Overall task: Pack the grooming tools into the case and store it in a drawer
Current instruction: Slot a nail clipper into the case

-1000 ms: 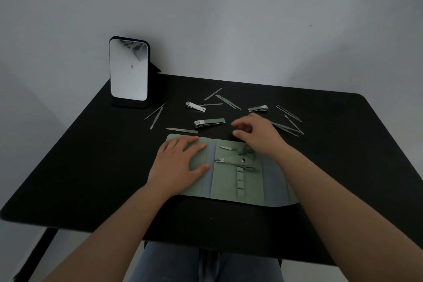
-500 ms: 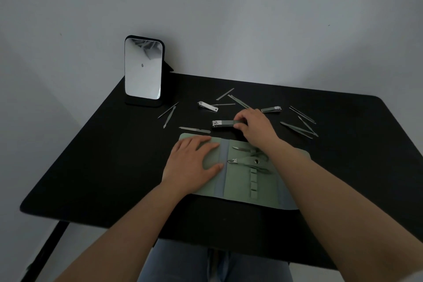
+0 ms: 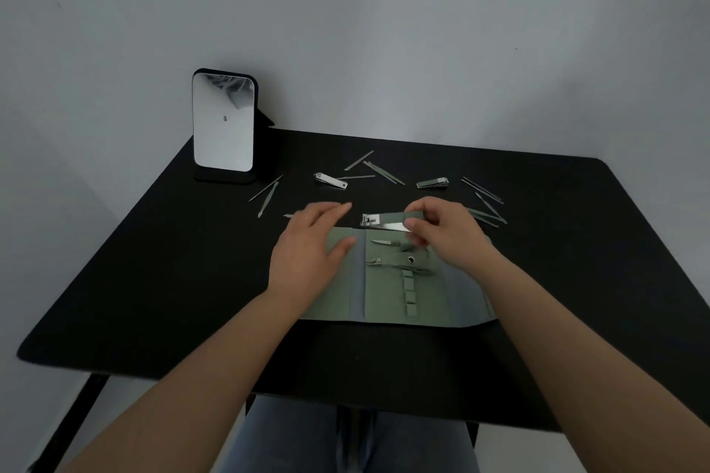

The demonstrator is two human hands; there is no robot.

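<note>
right hand (image 3: 449,232): grip closed on the large nail clipper (image 3: 384,222), thumb and fingers pinching its right end; clipper held level just above the far edge of the case
left hand (image 3: 313,246): grip open, fingers straight, palm flat on the left flap of the case
case (image 3: 388,292): green, unfolded flat near the front edge of the desk (image 3: 153,280), centre; row of loops down the middle panel
in case: scissors (image 3: 399,261) and a small pointed tool (image 3: 384,242) lie at the top of the middle panel
loose on desk, behind case: small silver clipper (image 3: 331,180), green clipper (image 3: 433,182), thin sticks and files scattered left, centre and right
mirror (image 3: 224,123): upright on a stand, far left corner of the desk
below desk: legs in jeans
</note>
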